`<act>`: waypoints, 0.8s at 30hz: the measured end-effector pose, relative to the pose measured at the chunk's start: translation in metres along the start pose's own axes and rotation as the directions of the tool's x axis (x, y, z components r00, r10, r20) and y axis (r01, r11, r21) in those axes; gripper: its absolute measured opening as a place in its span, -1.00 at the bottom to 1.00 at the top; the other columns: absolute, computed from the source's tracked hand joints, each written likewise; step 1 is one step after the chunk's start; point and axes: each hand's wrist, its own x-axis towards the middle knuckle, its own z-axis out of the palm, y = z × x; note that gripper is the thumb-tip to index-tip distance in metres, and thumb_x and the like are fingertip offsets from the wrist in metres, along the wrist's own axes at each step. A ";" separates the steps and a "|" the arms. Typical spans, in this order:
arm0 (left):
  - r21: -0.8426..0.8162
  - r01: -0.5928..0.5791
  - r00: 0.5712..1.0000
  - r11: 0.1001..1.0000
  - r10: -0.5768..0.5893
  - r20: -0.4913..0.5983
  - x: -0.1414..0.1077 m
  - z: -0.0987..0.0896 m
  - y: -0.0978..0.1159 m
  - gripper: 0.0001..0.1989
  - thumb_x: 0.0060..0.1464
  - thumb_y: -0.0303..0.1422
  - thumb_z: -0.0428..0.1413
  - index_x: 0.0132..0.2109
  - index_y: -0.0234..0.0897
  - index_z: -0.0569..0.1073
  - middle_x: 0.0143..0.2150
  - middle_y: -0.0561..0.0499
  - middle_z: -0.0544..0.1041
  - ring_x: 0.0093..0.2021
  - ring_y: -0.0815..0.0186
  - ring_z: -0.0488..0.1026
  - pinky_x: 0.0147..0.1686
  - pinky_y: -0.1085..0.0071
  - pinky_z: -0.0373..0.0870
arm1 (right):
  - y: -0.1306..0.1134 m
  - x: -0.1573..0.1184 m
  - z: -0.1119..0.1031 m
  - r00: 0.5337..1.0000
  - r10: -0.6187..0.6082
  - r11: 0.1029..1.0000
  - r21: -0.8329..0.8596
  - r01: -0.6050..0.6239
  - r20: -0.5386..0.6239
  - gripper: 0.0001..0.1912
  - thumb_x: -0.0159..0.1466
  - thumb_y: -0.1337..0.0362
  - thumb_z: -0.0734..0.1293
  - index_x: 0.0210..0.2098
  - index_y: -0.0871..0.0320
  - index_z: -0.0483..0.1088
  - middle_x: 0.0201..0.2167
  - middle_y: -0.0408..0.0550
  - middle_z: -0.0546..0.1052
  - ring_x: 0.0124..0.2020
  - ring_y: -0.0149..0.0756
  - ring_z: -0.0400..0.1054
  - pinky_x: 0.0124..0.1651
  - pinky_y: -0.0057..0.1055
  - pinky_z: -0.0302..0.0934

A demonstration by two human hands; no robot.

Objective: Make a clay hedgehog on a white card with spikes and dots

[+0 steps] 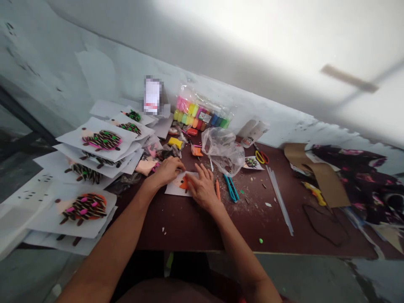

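Note:
A small white paper card (pixel 172 190) lies on the dark red table, with a peach shape and a flat orange clay shape (pixel 183 184) on it. My left hand (pixel 168 171) is at the card's upper left edge, its fingers bent and close together on the paper. Over the right part of the card is my right hand (pixel 203 187), its fingers spread and its thumb side touching the orange clay. It covers part of that shape. Just right of this hand lie an orange stick-like tool (pixel 217 190) and a teal cutter (pixel 231 188).
Stacked paper sheets with clay hedgehogs (pixel 102 139) stand at left. Behind are a bag of coloured clay packs (pixel 202 114), a crumpled clear plastic bag (pixel 221 147) and a phone (pixel 152 96). Scissors (pixel 261 157), glue sticks (pixel 279 200) and a yellow glue gun (pixel 314 192) lie at right.

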 end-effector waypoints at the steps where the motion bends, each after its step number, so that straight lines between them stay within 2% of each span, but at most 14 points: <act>1: -0.002 -0.001 1.000 1.000 0.001 0.000 0.000 0.000 0.000 -0.69 0.05 -0.57 0.10 -0.19 -0.17 0.68 -0.13 -0.06 0.60 -0.06 0.17 0.44 0.03 0.27 0.38 | 0.001 0.000 0.000 1.000 0.010 1.000 0.002 -0.010 -0.001 -0.67 0.42 0.21 0.25 0.12 -0.04 0.48 0.40 0.05 0.20 0.44 -0.01 -0.05 0.39 0.06 -0.13; 6: -0.014 -0.003 1.000 1.000 0.003 0.003 0.001 0.000 -0.001 -0.69 0.04 -0.57 0.10 -0.19 -0.18 0.68 -0.12 -0.07 0.60 -0.05 0.16 0.45 0.05 0.27 0.38 | 0.001 -0.001 0.000 1.000 0.013 1.000 0.006 -0.013 -0.001 -0.70 0.41 0.22 0.26 0.06 -0.05 0.53 0.40 0.03 0.20 0.44 0.00 -0.06 0.39 0.06 -0.13; 11: -0.005 0.015 1.000 1.000 -0.015 0.013 0.000 -0.001 0.002 -0.69 0.04 -0.57 0.11 -0.18 -0.20 0.68 -0.11 -0.07 0.61 -0.05 0.15 0.45 0.05 0.26 0.38 | -0.001 -0.002 -0.001 1.000 0.013 1.000 -0.004 -0.013 0.010 -0.68 0.42 0.22 0.26 0.11 -0.09 0.50 0.40 0.00 0.20 0.45 -0.01 -0.08 0.39 0.06 -0.14; 15: 0.002 0.022 1.000 1.000 -0.022 0.003 -0.001 -0.003 0.005 -0.72 0.06 -0.56 0.11 -0.19 -0.21 0.68 -0.13 -0.08 0.62 -0.07 0.16 0.45 0.02 0.27 0.39 | 0.003 -0.003 0.000 0.998 0.057 0.998 -0.010 -0.057 -0.011 -0.62 0.42 0.22 0.24 0.20 -0.02 0.43 0.39 0.09 0.21 0.44 0.00 -0.05 0.38 0.04 -0.11; 17: 0.003 0.017 1.000 1.000 -0.017 -0.009 -0.002 -0.004 0.006 -0.74 0.09 -0.53 0.11 -0.21 -0.21 0.67 -0.16 -0.08 0.62 -0.08 0.17 0.45 0.00 0.28 0.40 | 0.008 -0.002 -0.001 0.995 0.087 0.996 -0.010 -0.088 -0.055 -0.63 0.41 0.24 0.25 0.17 0.04 0.46 0.37 0.14 0.24 0.42 0.01 -0.02 0.37 0.04 -0.08; 19: 0.004 0.009 1.000 1.000 -0.009 -0.013 -0.002 -0.005 0.006 -0.73 0.09 -0.53 0.09 -0.22 -0.21 0.67 -0.18 -0.08 0.62 -0.09 0.17 0.46 -0.02 0.28 0.41 | 0.014 0.000 -0.002 0.988 0.124 0.992 -0.001 -0.125 -0.092 -0.70 0.39 0.27 0.26 0.05 0.10 0.53 0.30 0.16 0.33 0.37 -0.01 0.09 0.33 -0.02 0.00; 22: -0.001 -0.004 1.000 1.000 0.004 -0.018 -0.003 -0.005 0.005 -0.71 0.08 -0.55 0.07 -0.20 -0.22 0.67 -0.18 -0.09 0.62 -0.08 0.14 0.47 -0.01 0.25 0.40 | 0.026 0.003 -0.006 0.978 0.192 0.981 0.019 -0.191 -0.080 -0.76 0.38 0.32 0.24 -0.15 0.17 0.56 0.05 0.14 0.53 0.11 -0.12 0.36 0.18 -0.20 0.20; 24: -0.012 -0.018 0.999 1.000 0.017 -0.027 -0.003 -0.004 0.003 -0.70 0.10 -0.55 0.06 -0.19 -0.21 0.66 -0.17 -0.10 0.62 -0.08 0.14 0.47 0.00 0.24 0.40 | 0.033 0.004 -0.008 0.972 0.223 0.975 0.018 -0.222 -0.075 -0.73 0.39 0.36 0.20 -0.18 0.17 0.55 -0.05 0.10 0.57 0.01 -0.18 0.41 0.13 -0.27 0.24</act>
